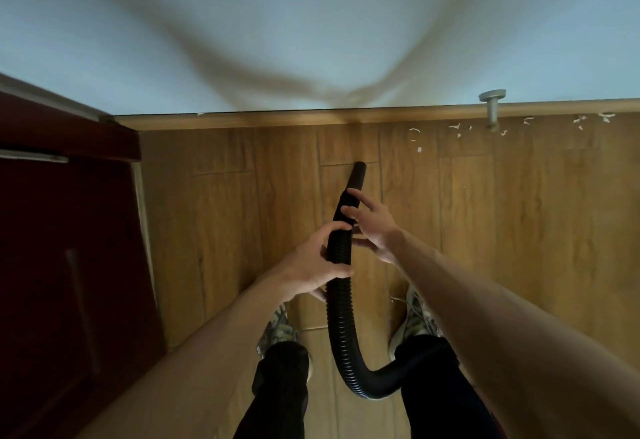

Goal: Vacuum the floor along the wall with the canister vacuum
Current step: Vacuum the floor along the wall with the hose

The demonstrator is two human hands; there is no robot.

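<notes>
Shoes: two, half hidden by trouser legs.
Hose: one, black, ribbed; looped low, vanished behind the right leg.
Left hand: clamped round the hose.
Right hand: straight fingers rested on the nozzle, which was held over the floor.
Far: white scraps, blurred, by one doorstop at the baseboard.

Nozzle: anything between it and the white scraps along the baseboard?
Bare floor lies between the nozzle and the nearest scraps. Farther right, a metal door stop stands at the baseboard amid the scraps; some lie beyond it, so it would likely block a straight sweep.
</notes>
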